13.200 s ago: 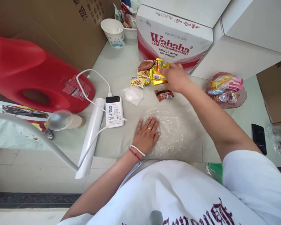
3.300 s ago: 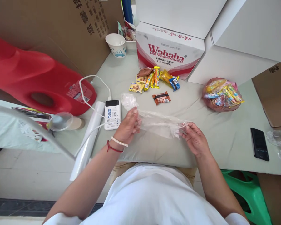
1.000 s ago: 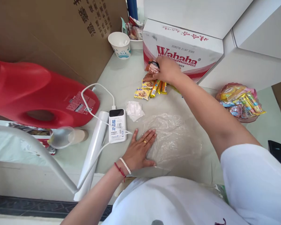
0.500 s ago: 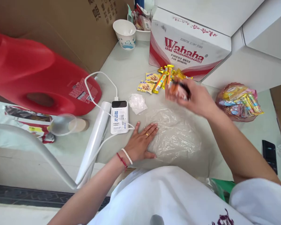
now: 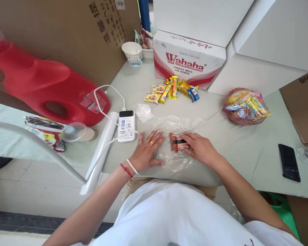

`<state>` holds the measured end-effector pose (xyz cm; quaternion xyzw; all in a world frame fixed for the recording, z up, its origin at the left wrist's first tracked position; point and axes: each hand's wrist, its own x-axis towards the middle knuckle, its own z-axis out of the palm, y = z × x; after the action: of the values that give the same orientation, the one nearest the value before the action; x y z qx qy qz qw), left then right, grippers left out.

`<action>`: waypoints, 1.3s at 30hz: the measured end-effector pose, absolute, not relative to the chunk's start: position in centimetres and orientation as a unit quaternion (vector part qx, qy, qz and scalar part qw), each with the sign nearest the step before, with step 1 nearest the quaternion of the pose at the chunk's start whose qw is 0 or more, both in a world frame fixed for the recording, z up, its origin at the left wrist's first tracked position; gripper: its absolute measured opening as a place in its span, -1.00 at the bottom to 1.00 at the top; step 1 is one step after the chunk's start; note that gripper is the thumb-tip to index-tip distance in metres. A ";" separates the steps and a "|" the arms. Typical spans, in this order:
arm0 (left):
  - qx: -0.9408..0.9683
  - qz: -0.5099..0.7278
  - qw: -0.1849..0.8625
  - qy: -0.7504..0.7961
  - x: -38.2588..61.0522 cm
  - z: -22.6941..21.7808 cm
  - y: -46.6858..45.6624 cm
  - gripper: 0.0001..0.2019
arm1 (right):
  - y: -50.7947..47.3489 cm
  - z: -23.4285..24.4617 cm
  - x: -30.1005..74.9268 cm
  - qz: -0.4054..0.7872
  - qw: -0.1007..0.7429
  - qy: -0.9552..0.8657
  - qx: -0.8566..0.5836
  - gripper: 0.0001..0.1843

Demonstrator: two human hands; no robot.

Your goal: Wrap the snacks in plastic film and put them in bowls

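Observation:
A clear plastic bag (image 5: pixel 171 160) lies flattened on the table in front of me. My left hand (image 5: pixel 146 150) rests flat on its left edge, fingers spread. Over the middle of the bag, my right hand (image 5: pixel 202 148) has its fingers on the right end of a red-brown snack packet (image 5: pixel 176 142) with a black band. The fingers cover part of the packet. Beyond the hands lie yellow stick-shaped snack packets (image 5: pixel 174 87), yellow cookie packets (image 5: pixel 152 98) and a small blue packet (image 5: pixel 193 94).
A pink bowl of snacks (image 5: pixel 231 116) stands at the right, with a black phone (image 5: pixel 289 162) nearer the edge. Left are a power bank (image 5: pixel 126 128) with cable, crumpled clear wrap (image 5: pixel 144 112), a white roll (image 5: pixel 102 150) and a red jug (image 5: pixel 74 92). A Wahaha box (image 5: pixel 190 61) stands behind.
My right hand has brought the snack packet down towards me onto the plastic bag. The blue packet now shows beside the yellow snacks. My left hand stays flat; the camera view has shifted.

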<state>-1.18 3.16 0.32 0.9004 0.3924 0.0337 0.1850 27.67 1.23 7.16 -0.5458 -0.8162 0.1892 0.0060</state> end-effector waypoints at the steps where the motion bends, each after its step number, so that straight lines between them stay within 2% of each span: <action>1: 0.898 0.030 0.181 0.399 -1.2 0.3 3.0 0.08 | 1.3 7.2 28.1 0.194 0.021 -0.814 -0.547 -0.44; 6: 0.888 -0.002 0.186 0.421 -2.0 0.2 2.6 0.18 | 2.2 7.6 30.8 0.186 0.195 -0.725 -0.634 -0.43; 8: 0.889 0.006 0.181 0.421 -2.2 0.6 2.3 0.14 | 2.4 8.0 31.2 0.196 0.232 -0.712 -0.633 -0.43; 10: 0.892 0.027 0.174 0.415 -2.2 1.1 2.0 -0.01 | 2.3 8.3 30.4 0.213 0.221 -0.735 -0.604 -0.44; 13: 0.895 0.052 0.165 0.412 -2.1 1.6 1.4 -0.25 | 2.0 7.8 28.0 0.220 0.115 -0.788 -0.564 -0.44; 16: 0.890 0.050 0.165 0.422 -2.6 1.1 1.1 -0.31 | 1.8 6.4 26.0 0.205 -0.009 -0.805 -0.556 -0.35; 18: 0.886 0.046 0.172 0.429 -3.1 0.5 1.0 -0.29 | 1.8 5.7 25.7 0.192 -0.039 -0.807 -0.557 -0.32; 22: 0.884 0.058 0.172 0.431 -4.1 -0.6 0.8 -0.23 | 2.1 5.9 26.5 0.177 -0.018 -0.804 -0.567 -0.39; 27: 0.883 0.120 0.113 0.440 -3.8 -0.2 -0.3 -0.21 | 2.6 6.3 25.7 0.183 -0.034 -0.809 -0.558 -0.33; 31: 0.893 0.139 0.084 0.420 -3.3 0.6 -1.1 -0.39 | 2.1 6.2 25.5 0.228 -0.040 -0.814 -0.533 -0.24; 35: 0.911 0.116 0.152 0.367 -3.4 0.7 -0.9 -0.45 | 2.1 6.8 27.4 0.243 0.036 -0.809 -0.534 -0.41; 39: 0.905 0.129 0.204 0.352 -3.9 0.8 -0.9 -0.45 | 6.0 6.5 29.4 0.187 0.139 -0.771 -0.593 -0.41</action>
<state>-3.94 -0.91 0.78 0.9046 0.3516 0.1285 0.2037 29.40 6.02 6.54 -0.5928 -0.7710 0.1871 0.1386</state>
